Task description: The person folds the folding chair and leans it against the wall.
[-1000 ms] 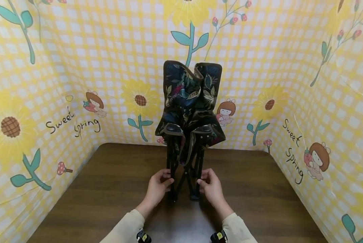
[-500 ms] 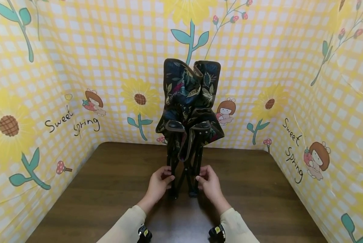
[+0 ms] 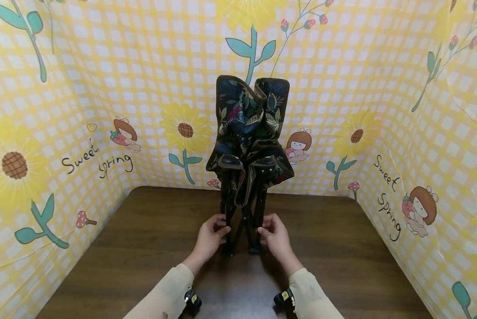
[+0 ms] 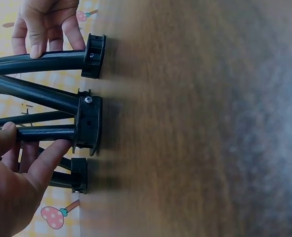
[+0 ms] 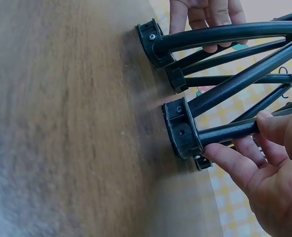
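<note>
At the table's [image 3: 142, 248] centre, toward twelve o'clock from the person, a folded chair [image 3: 248, 146] stands upright on its black feet, its dark leafy fabric bunched at the top and its legs drawn close together. The left hand [image 3: 210, 237] grips the front leg at nine o'clock of the frame and the right hand [image 3: 276, 237] grips the leg at three o'clock, each low down, just above the feet; the hands are apart, one clamped on each side. Holding low looks meant to keep the narrow, top-heavy bundle from tipping, since the feet sit so near one another. From the left wrist, thumb and fingers [image 4: 47, 160] curl round a tube [image 4: 42, 133] right beside its foot block [image 4: 89, 123], which rests flat on the wood. From the right wrist, the fingers [image 5: 232, 163] likewise wrap a tube [image 5: 229, 131] next to a foot [image 5: 180, 129] touching the table. Behind, from nine round to three o'clock, a yellow checked backdrop [image 3: 102, 66] with sunflowers walls in the table. Cream sleeves [image 3: 170, 292] cover both forearms.
</note>
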Demonstrator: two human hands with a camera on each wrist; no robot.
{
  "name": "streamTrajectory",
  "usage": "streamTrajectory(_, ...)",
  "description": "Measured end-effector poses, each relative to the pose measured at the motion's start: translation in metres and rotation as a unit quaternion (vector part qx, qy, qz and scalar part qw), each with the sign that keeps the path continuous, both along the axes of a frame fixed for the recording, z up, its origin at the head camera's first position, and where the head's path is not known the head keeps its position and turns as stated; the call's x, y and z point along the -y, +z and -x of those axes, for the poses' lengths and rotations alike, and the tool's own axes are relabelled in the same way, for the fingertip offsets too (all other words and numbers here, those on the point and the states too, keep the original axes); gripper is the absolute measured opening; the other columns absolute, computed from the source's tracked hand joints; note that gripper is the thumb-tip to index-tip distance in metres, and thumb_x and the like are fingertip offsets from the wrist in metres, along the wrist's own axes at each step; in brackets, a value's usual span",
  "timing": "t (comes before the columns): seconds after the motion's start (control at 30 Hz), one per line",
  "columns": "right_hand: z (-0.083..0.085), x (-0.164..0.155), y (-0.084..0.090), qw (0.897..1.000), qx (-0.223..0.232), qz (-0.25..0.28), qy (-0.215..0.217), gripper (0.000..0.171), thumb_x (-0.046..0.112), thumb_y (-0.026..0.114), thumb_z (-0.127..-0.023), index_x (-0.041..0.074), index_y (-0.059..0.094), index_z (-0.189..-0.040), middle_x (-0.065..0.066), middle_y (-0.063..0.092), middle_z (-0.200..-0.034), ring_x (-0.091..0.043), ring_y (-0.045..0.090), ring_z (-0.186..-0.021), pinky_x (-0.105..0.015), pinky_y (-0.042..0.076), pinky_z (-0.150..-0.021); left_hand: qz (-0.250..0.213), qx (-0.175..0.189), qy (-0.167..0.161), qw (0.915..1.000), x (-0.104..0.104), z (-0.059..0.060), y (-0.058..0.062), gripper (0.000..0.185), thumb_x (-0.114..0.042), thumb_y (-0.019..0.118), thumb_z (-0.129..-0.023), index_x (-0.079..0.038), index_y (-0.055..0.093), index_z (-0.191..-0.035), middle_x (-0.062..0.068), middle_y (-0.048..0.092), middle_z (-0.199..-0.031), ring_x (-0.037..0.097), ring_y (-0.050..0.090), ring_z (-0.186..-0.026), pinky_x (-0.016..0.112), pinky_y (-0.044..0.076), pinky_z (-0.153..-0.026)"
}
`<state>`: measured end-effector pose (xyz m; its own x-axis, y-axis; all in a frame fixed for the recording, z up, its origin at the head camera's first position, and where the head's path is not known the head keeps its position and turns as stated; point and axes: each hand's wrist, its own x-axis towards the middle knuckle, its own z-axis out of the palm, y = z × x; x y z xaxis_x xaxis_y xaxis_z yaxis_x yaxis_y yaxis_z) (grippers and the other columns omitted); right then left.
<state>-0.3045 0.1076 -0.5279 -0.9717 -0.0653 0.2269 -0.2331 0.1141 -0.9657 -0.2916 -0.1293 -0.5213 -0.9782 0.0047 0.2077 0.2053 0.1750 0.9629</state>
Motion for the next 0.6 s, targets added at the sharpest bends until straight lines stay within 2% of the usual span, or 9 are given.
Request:
streamTrajectory(0.37, 0.009, 0.001, 0.001, 1.0, 0.013, 0.009, -0.002, 0.03, -0.006, 0.069, -0.093, -0.002, 0.058, -0.121, -0.022, 0.059, -0.105, -0.027, 0.067, -0.091, -0.064, 0.059, -0.071, 0.001, 0.002, -0.008, 1.0, 0.002, 0.008, 0.0, 0.029, 0.001, 0.069, -0.096, -0.004, 0.064, -0.124, 0.015, 0.065, -0.106, 0.019, 0.066, -0.087, 0.051, 0.063, -0.069)
streamTrajectory(0.6, -0.001, 0.005, 0.021, 1.0, 0.017, 0.008, 0.003, 0.029, -0.011, 0.066, -0.093, -0.007, 0.056, -0.12, -0.023, 0.059, -0.103, -0.037, 0.066, -0.093, -0.069, 0.056, -0.075, -0.003, -0.004, -0.013, 0.9999, 0.002, 0.013, -0.001, 0.03, 0.001, 0.068, -0.097, -0.001, 0.063, -0.126, 0.016, 0.065, -0.106, 0.018, 0.066, -0.087, 0.05, 0.063, -0.068)
